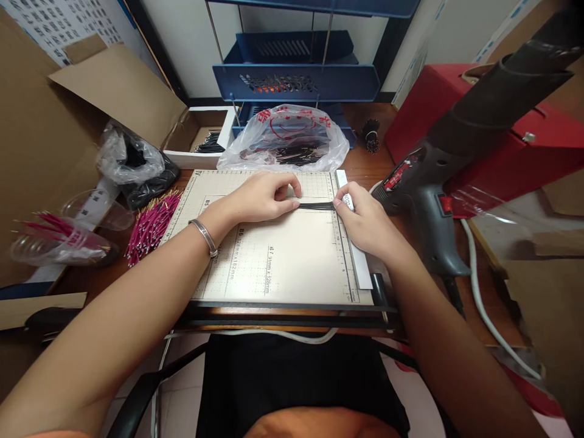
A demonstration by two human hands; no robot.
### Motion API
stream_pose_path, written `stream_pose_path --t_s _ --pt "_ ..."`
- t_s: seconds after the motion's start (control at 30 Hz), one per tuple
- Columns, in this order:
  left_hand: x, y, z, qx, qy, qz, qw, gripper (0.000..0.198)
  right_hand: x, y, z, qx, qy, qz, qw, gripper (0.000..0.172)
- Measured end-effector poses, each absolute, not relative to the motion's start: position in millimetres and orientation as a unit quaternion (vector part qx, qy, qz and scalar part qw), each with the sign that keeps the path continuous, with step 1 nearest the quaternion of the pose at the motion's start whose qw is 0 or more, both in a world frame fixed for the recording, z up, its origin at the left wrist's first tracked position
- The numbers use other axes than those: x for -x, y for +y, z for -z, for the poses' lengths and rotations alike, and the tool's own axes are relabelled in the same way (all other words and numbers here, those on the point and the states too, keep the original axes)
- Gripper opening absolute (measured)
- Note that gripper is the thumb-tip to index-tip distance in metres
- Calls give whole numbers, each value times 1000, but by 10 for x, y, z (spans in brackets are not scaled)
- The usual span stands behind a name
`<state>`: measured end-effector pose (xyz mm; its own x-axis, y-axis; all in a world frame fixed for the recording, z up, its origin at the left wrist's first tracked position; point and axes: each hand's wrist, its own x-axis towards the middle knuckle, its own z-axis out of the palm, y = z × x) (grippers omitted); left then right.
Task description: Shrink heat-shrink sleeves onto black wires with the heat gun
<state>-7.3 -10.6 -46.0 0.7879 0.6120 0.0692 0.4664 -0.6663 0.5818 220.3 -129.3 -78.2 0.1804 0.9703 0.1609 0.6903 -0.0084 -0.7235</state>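
Your left grip [266, 198] and right grip [362, 220] pinch the black strands [316, 205] between them; likely light, flexible; hold both ends.

Board [301, 261], under left hand [267, 198] and right hand [362, 222]: "B5", "B6 128mm x 182mm", at left hand's wrist; "91mm x 128mm", below left hand. Strip [361, 264], under right hand: zeros, partly covered. Bag [338, 146], beyond both hands: red smiley, characters illegible. Heat gun [426, 179], right of right hand: red label, illegible.
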Motion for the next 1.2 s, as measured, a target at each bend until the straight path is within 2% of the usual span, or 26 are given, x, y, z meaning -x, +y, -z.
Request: stream_pose_path --t_s 0.87,1.2 --pt "59 -99 501 -905 297 -142 269 15 -2219 -1302 799 676 -613 -195 359 11" --pt "39 -140 479 -906 307 -139 258 23 -2200 -1308 782 678 -611 -202 356 9"
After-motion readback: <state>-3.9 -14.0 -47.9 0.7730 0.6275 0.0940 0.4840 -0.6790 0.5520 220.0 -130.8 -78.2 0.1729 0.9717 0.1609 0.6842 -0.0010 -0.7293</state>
